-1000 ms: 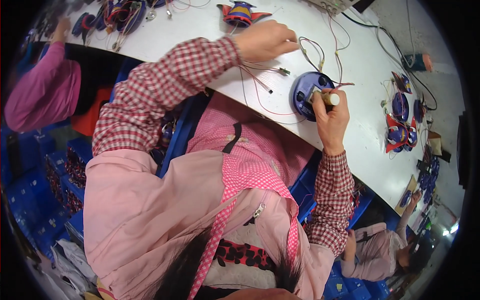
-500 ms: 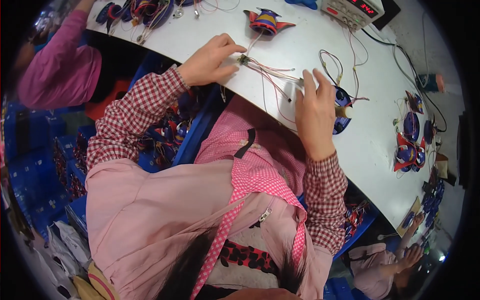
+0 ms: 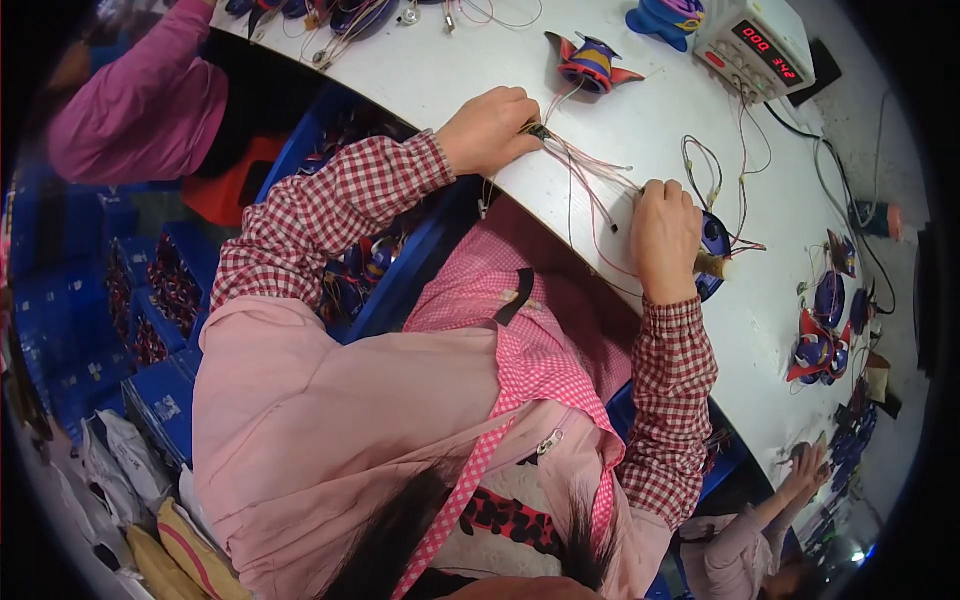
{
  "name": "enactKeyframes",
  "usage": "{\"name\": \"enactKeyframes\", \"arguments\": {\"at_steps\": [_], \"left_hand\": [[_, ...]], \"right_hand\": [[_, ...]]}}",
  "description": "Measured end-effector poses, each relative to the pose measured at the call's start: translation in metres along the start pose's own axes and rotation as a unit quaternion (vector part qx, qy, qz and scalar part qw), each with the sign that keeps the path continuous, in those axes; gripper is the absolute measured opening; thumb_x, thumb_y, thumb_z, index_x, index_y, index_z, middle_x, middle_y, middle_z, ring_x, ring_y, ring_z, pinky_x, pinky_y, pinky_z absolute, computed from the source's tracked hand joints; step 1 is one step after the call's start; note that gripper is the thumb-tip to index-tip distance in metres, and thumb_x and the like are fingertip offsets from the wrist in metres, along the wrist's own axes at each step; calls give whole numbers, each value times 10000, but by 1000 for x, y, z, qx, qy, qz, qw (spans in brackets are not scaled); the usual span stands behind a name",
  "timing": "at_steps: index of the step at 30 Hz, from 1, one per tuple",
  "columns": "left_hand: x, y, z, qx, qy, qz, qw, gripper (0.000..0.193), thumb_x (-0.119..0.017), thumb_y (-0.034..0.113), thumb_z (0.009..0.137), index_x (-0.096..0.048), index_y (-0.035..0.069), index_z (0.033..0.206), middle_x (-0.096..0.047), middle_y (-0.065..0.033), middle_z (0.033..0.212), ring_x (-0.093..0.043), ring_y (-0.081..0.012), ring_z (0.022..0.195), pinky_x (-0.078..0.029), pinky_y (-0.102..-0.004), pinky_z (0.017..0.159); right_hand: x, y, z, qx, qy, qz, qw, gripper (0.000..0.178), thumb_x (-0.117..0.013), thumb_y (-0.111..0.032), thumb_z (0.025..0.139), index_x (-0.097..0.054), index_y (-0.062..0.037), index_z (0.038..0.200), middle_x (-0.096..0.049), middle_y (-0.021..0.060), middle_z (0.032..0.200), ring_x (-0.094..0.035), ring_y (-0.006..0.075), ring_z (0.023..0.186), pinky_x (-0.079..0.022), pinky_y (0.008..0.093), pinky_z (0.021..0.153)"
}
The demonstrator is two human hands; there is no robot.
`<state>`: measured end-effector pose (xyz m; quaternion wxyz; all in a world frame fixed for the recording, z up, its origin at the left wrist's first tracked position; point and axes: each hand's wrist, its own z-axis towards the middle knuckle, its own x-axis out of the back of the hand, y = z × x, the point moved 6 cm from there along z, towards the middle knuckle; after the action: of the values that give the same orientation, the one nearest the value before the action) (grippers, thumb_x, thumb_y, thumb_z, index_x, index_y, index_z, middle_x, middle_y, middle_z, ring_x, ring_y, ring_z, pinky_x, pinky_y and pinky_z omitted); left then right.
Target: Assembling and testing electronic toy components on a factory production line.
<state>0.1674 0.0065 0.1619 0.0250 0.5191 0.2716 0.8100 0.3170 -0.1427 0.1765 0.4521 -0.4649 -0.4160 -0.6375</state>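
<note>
Closed at the fingertips, my left hand (image 3: 493, 130) pinches a small green circuit board (image 3: 540, 131) over the table's near edge. Thin red, white and dark wires (image 3: 590, 165) fan out from the board toward my right hand (image 3: 667, 232). That hand's fingers are curled down onto the table at the wire ends; what lies in them is hidden. Just right of it, partly covered, is a blue-purple rounded plastic part (image 3: 714, 238) with wires. Beyond the board stands a purple, yellow and red winged toy piece (image 3: 590, 66), with wires trailing toward the board.
A white power supply (image 3: 755, 45) with a red display stands far right on the white table (image 3: 745, 340), its leads (image 3: 745, 140) hanging forward. More winged toy pieces (image 3: 815, 350) lie at right. Blue crates (image 3: 385, 270) sit below the edge. Co-workers' arms (image 3: 140, 110) show left and lower right.
My left hand has closed on the circuit board. My right hand's spread fingers have curled down to the wire ends. The whole view has shifted slightly.
</note>
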Motion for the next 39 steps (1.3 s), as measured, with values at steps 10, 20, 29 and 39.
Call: {"name": "enactKeyframes", "arguments": {"at_steps": [10, 20, 29, 39], "left_hand": [[-4, 2, -5, 8, 7, 20, 1000, 251, -650, 202, 789, -573, -12, 895, -544, -138, 832, -546, -284, 786, -458, -354, 699], [-10, -1, -126, 214, 201, -153, 944, 469, -695, 215, 789, -492, -31, 1133, -490, -115, 977, -532, -190, 828, -465, -285, 686], [-87, -23, -139, 323, 83, -447, 830, 454, -653, 133, 823, -451, -53, 1184, -543, -93, 954, -568, -131, 822, -475, -237, 715], [-55, 10, -153, 316, 52, -601, 732, 274, -604, 79, 864, -539, -29, 1107, -622, -85, 856, -609, -127, 750, -492, -243, 740]], "right_hand": [[2, -2, -2, 3, 46, 34, 998, 76, -572, -86, 772, -545, -19, 796, -541, 117, 797, -548, 281, 765, -430, 378, 661], [-2, -3, -5, 8, 52, 39, 998, 52, -541, -47, 734, -550, -36, 785, -537, 99, 801, -541, 249, 761, -415, 358, 654], [3, -3, -10, 3, 48, 44, 998, 65, -537, -39, 734, -552, -37, 797, -542, 100, 823, -539, 250, 768, -412, 361, 655], [47, -49, 16, 46, 164, 146, 975, 298, -652, -183, 745, -599, -26, 993, -528, 106, 973, -456, 279, 934, -356, 409, 740]]}}
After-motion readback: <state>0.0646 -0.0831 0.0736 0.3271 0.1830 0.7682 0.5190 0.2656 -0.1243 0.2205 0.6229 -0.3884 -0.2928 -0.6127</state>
